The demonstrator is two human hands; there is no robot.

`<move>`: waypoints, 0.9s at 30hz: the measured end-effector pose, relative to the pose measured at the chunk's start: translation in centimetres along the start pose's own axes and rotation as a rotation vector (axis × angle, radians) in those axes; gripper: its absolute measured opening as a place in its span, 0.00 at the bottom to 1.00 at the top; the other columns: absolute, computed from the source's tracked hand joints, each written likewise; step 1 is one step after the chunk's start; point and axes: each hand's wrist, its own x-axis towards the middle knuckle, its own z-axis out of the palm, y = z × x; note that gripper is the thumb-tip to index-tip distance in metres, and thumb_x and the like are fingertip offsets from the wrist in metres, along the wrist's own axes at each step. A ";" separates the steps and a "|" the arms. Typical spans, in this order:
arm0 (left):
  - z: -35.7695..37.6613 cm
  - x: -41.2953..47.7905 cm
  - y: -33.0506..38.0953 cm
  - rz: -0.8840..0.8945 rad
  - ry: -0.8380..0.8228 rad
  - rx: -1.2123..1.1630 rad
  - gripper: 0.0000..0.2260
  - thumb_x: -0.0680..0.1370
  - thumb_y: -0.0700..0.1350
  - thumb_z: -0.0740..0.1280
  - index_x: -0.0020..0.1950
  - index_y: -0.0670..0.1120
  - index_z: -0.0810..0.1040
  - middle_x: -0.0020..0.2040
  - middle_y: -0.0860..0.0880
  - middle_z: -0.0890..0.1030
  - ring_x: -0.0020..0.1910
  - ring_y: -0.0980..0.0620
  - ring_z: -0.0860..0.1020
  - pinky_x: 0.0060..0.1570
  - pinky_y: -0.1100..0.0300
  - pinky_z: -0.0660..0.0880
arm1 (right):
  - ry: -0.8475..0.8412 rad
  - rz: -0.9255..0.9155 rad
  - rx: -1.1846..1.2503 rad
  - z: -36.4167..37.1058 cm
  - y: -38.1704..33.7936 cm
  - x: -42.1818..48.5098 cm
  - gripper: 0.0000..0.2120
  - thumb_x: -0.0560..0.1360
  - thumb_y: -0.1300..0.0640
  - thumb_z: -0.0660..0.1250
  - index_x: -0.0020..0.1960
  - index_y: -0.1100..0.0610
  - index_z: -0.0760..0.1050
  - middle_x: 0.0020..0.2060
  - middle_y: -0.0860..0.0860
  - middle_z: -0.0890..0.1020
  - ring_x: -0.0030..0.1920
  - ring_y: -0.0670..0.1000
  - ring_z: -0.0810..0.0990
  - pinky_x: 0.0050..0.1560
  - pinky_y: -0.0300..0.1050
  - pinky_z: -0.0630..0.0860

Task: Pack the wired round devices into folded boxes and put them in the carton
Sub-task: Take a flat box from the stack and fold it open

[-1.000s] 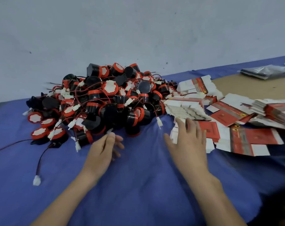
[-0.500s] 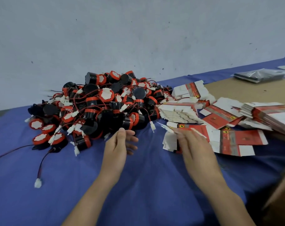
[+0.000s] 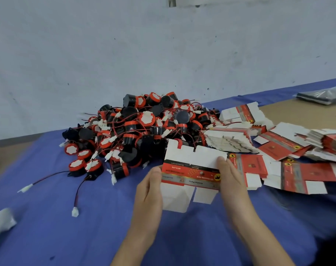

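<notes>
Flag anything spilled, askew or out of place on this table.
The black-and-red round devices lie in a tangled heap, two white-plugged leads straggling onto the blue cloth. The flat red-and-white box blanks at right are strewn crookedly, not stacked. Nothing looks damaged.

Both hands are on one unfolded box (image 3: 190,169), left hand (image 3: 150,191) gripping its left edge and right hand (image 3: 232,183) its right. The pile of wired round devices (image 3: 144,131) sits just beyond the grip, with flat box stacks (image 3: 230,140) off to its right.
</notes>
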 end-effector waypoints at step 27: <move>-3.9 -1.1 -2.9 0.245 0.030 0.418 0.28 0.75 0.64 0.67 0.71 0.67 0.60 0.67 0.63 0.72 0.65 0.59 0.75 0.57 0.56 0.79 | -0.360 -0.268 -0.083 5.1 3.8 -0.5 0.16 0.78 0.56 0.62 0.63 0.45 0.76 0.55 0.43 0.84 0.57 0.42 0.82 0.52 0.30 0.76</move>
